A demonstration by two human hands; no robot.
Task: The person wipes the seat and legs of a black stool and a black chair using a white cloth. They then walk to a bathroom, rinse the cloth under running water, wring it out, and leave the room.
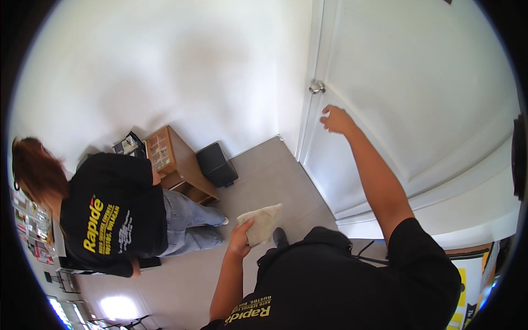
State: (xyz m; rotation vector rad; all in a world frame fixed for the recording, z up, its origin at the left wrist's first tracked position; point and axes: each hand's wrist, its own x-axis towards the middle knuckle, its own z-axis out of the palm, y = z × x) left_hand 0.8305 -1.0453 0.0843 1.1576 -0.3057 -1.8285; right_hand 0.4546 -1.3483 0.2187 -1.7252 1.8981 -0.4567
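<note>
Black short-sleeved shirt (330,275), yellow lettering

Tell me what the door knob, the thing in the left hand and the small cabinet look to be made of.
Door knob: likely metal, silvery with a bright glint. Cloth in the left hand: soft woven fabric, beige and matt, hanging in folds. Small cabinet: wood or wood-look board, brown and smooth; the look leaves open which. The right hand is raised near the white door, holding nothing.

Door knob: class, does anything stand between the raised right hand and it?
Nothing visible does. The right hand hovers open just below and right of the door knob, with only bare white door between them.
</note>
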